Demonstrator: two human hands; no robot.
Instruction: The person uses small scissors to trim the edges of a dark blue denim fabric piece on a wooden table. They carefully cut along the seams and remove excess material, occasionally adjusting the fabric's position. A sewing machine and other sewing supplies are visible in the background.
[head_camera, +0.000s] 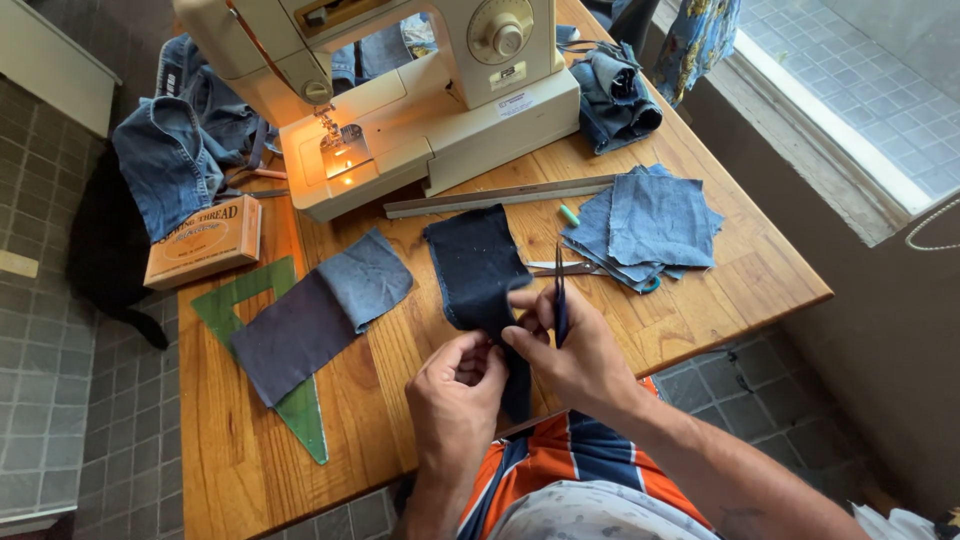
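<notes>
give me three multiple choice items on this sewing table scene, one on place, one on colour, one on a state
1. Where does the green triangle ruler lie?
A. under the joined denim pieces
B. on the sewing machine
C. on the floor

2. What colour is the cloth strip in both hands?
A. red
B. dark navy
C. white

3. The sewing machine lamp is:
A. off
B. covered
C. lit

Answers:
1 A, the denim covers the ruler's middle.
2 B, left hand and right hand pinch dark navy fabric.
3 C, a warm glow shows at the needle.

Tan thread box (204, 240) — probably cardboard — table's left.
</notes>
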